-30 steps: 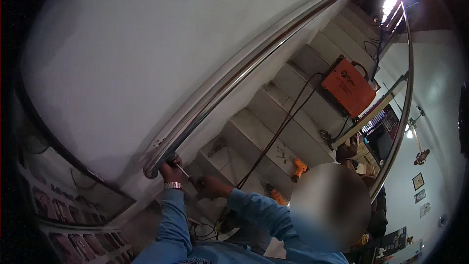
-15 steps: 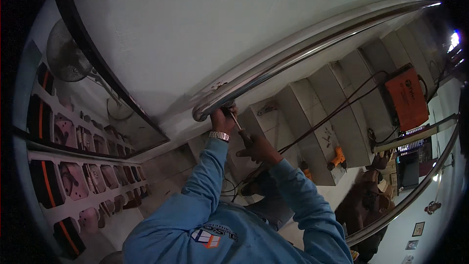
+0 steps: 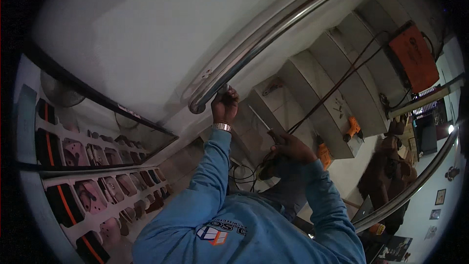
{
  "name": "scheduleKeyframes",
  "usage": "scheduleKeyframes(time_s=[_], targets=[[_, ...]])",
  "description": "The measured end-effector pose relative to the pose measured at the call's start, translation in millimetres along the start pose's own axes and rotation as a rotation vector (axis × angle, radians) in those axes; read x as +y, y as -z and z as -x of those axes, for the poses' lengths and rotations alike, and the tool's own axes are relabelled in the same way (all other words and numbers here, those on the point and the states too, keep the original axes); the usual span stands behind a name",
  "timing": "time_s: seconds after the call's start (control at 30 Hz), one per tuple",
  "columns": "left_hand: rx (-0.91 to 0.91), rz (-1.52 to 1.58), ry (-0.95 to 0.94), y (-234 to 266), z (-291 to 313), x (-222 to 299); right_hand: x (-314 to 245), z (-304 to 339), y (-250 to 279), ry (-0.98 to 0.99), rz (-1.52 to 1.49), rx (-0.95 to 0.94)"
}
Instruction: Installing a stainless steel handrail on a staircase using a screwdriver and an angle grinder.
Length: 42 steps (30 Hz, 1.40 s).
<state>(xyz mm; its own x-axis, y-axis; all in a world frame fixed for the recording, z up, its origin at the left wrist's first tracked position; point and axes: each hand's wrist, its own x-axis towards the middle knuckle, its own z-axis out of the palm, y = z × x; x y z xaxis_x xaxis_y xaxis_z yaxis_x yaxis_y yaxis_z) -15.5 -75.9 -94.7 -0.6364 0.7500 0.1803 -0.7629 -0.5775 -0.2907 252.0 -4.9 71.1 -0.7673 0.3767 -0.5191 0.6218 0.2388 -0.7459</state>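
Note:
A shiny metal handrail [image 3: 273,39] runs along the white wall and ends in a rounded curve. Just under that end, my left hand [image 3: 225,105] is raised with its fingers closed on a small shiny metal piece [image 3: 225,88], mostly hidden by the fingers. Lower and to the right, my right hand [image 3: 295,147] grips a screwdriver [image 3: 259,117] by its dark handle. Its long shaft points up and left, apart from the rail and from my left hand.
Grey stairs [image 3: 312,78] climb to the right, bearing an orange machine [image 3: 415,58] with cables, an orange drill [image 3: 352,128] and several small parts. A second orange tool [image 3: 323,152] is near my right wrist. A shoe rack [image 3: 93,190] and mirror stand left; another rail [image 3: 415,190] curves at right.
My right hand has drawn the screwdriver away from my left hand, down and to the right. My left hand stays under the rail. The whole view has tilted somewhat.

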Motion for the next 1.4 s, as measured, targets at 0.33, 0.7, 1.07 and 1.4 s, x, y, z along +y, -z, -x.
scheduleKeyframes(time_s=[0.33,0.7,1.07,1.4], targets=[[0.417,-0.533,0.079,73.3,-2.8,-93.7,145.9,-3.1,74.8,-0.121,-0.512,0.312],[0.063,-1.691,0.521,109.9,-22.9,-174.8,265.6,-74.3,86.1,-0.327,-1.132,0.318],[0.613,-1.573,0.943,119.1,39.5,-217.5,253.6,-80.8,109.7,-0.342,-1.013,0.363],[0.519,-1.619,0.987,124.8,-9.9,-263.0,271.8,-85.3,126.0,-0.285,-0.911,0.346]])
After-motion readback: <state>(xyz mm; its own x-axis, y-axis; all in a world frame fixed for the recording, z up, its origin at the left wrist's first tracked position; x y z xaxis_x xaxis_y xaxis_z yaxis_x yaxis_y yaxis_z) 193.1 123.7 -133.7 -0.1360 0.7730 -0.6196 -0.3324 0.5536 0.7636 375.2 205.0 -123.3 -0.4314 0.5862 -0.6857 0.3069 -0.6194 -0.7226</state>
